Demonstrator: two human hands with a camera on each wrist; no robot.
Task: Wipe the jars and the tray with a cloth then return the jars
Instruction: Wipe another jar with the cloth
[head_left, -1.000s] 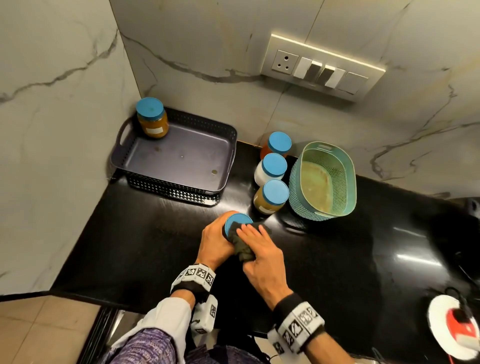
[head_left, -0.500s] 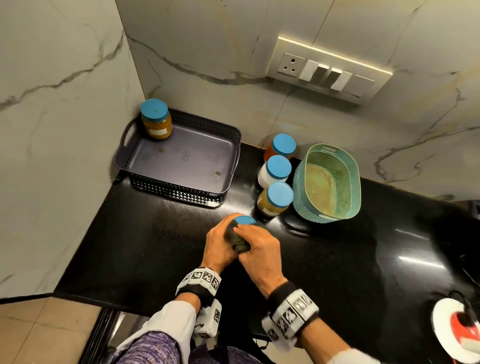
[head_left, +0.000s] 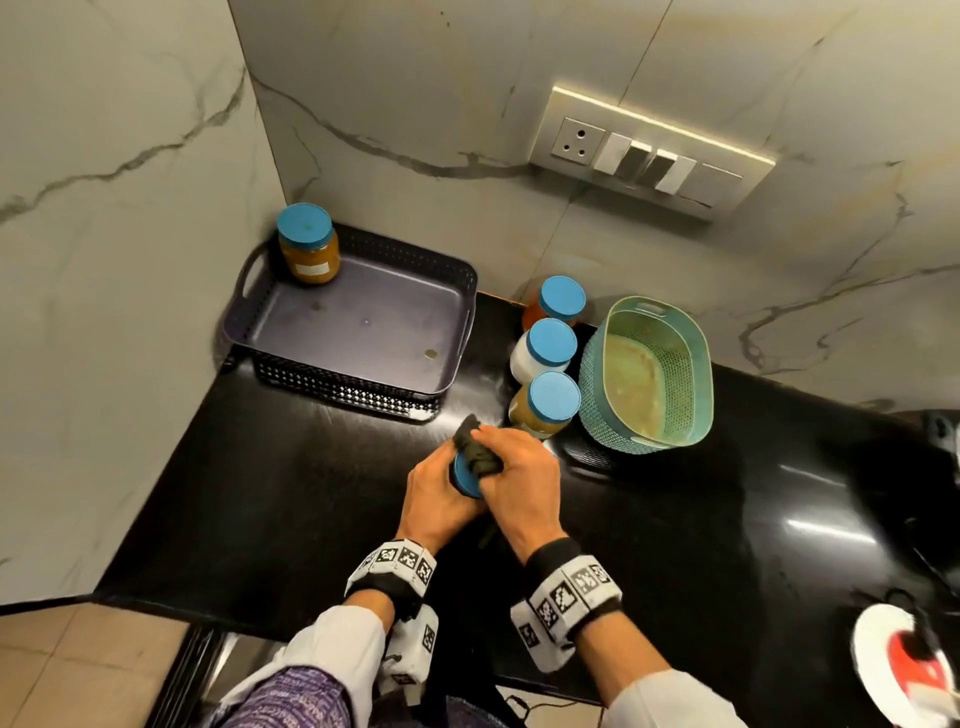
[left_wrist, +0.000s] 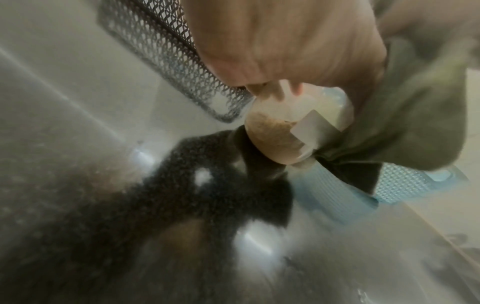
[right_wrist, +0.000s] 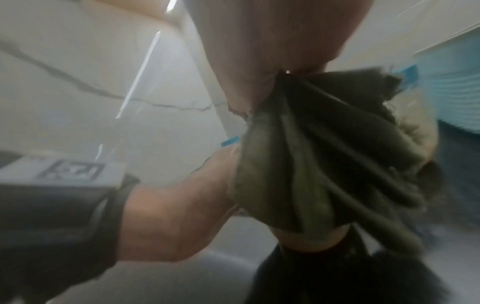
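Observation:
My left hand (head_left: 434, 501) grips a blue-lidded jar (head_left: 462, 475) tilted above the black counter; the left wrist view shows the jar (left_wrist: 280, 135) holding brown powder under a pale label. My right hand (head_left: 514, 480) holds a dark green cloth (head_left: 475, 449) bunched against the jar's lid and side; the cloth (right_wrist: 319, 156) hangs in folds in the right wrist view. The dark mesh tray (head_left: 395, 384) sits in the back left corner with one orange-filled jar (head_left: 307, 244) inside. Three more blue-lidded jars (head_left: 550, 343) stand in a row right of the tray.
A teal oval basket (head_left: 696, 364) stands right of the jar row. Marble walls close off the left and back, with a switch panel (head_left: 649, 156) on the back wall. A white and red object (head_left: 904, 670) lies at the counter's near right. The counter edge (head_left: 208, 618) runs near left.
The jar has tipped from upright to tilted in my left hand. My right hand has carried the cloth from the lid's right side over the lid toward the far side.

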